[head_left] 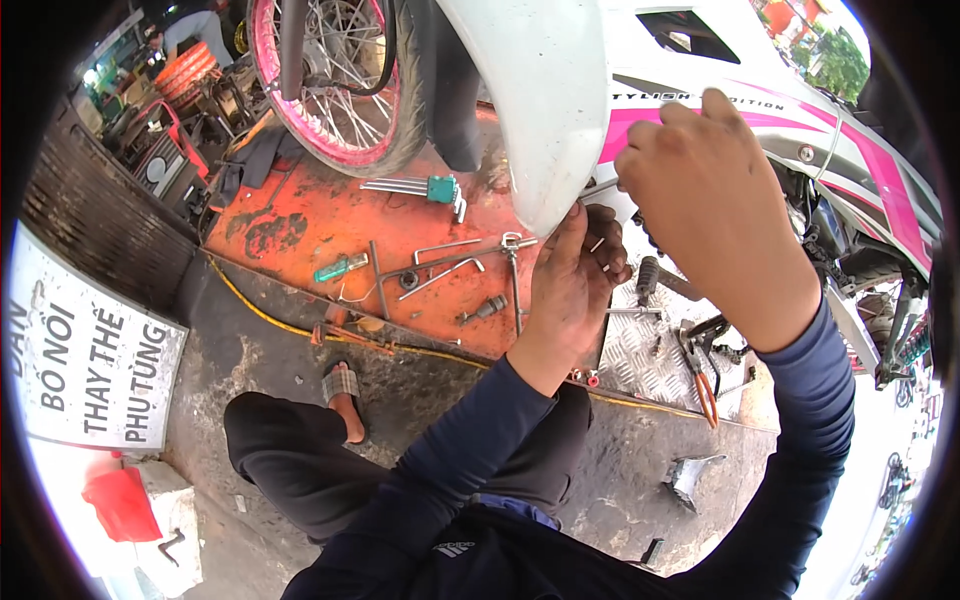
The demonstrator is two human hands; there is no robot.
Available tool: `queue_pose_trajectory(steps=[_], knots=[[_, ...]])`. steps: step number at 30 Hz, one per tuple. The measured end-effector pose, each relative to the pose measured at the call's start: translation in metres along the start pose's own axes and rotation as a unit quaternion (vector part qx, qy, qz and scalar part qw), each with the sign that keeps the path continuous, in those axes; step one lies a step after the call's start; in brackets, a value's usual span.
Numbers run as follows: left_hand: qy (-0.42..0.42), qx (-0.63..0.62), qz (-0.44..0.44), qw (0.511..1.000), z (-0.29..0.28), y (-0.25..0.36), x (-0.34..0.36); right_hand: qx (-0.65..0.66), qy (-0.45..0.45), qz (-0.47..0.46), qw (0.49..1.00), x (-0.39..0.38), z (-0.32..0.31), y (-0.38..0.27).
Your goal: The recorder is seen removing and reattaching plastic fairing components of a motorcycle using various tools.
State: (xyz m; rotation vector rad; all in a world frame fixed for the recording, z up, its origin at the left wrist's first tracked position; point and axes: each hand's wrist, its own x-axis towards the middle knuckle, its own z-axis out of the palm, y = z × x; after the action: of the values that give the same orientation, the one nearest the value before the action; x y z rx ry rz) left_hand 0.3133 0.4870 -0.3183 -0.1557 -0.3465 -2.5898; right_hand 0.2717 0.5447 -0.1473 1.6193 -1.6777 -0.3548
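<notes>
My left hand (582, 265) is turned palm up under the lower tip of the motorbike's white body panel (540, 110). Its fingers are curled, and small pale slivers show between them, too small to name. The thumb reaches up to the panel's tip. Higher and to the right, my right hand (690, 165) is closed with its back toward me, in front of the white and pink side fairing (640, 130). Whatever its fingers hold is hidden behind the knuckles.
An orange work platform (330, 225) carries a hex key set (425, 188), a green-handled screwdriver (340, 267), a T-handle wrench (514, 270) and a socket (485, 308). Orange-handled pliers (700, 370) lie on a metal tread plate (640, 340). The pink-rimmed front wheel (400, 130) stands beyond.
</notes>
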Motion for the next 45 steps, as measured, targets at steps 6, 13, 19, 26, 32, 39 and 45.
queue_pose_trajectory(steps=[6,13,19,26,32,39,45], knots=[[-0.013,-0.041,-0.039,0.998,0.007,0.001,-0.001,-0.063,-0.018,-0.032,0.997,0.024,-0.01,0.001],[-0.034,-0.043,-0.019,0.998,0.009,0.001,0.0,-0.03,-0.001,-0.022,0.999,0.005,0.003,0.019],[-0.015,-0.044,0.007,0.999,0.01,-0.001,-0.001,0.01,0.019,0.015,1.0,-0.024,0.007,0.009],[-0.005,-0.022,0.025,0.999,0.012,-0.006,0.0,0.075,0.003,0.092,0.993,-0.059,0.009,-0.006],[0.012,-0.003,0.045,0.999,0.01,-0.004,0.001,0.168,0.118,0.234,0.95,-0.093,0.016,-0.024],[-0.001,-0.004,0.083,0.997,0.013,-0.015,0.002,0.178,0.218,0.338,0.898,-0.114,0.038,-0.049],[0.01,0.033,0.082,0.996,0.009,-0.014,0.001,0.192,0.229,0.347,0.889,-0.122,0.047,-0.055]])
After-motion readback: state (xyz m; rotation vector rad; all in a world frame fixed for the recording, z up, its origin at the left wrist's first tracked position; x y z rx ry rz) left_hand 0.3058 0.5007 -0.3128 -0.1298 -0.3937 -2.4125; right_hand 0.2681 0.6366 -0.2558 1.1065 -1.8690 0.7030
